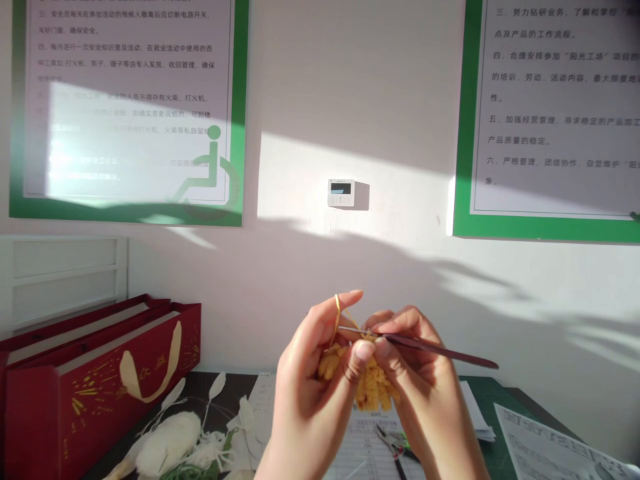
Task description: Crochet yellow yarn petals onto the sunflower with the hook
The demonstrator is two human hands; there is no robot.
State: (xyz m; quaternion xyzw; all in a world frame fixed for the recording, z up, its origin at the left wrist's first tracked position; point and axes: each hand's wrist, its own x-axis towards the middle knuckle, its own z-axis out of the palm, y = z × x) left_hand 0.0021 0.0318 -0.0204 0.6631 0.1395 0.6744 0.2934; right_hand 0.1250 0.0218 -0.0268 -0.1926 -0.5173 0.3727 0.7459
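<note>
My left hand (313,393) pinches a yellow crocheted piece (374,385), with a strand of yellow yarn (337,313) running up over its raised index finger. My right hand (415,380) grips a crochet hook (430,345) with a long dark red handle. The hook's metal tip reaches into the top of the yellow piece, between my fingers. Part of the piece is hidden behind my fingers.
Below my hands lie printed papers (363,447), metal pliers (393,445) and a green cutting mat (493,413). On the left are a red gift bag (65,400) and white fluffy craft pieces (167,443). Green-framed notices (130,113) hang on the wall.
</note>
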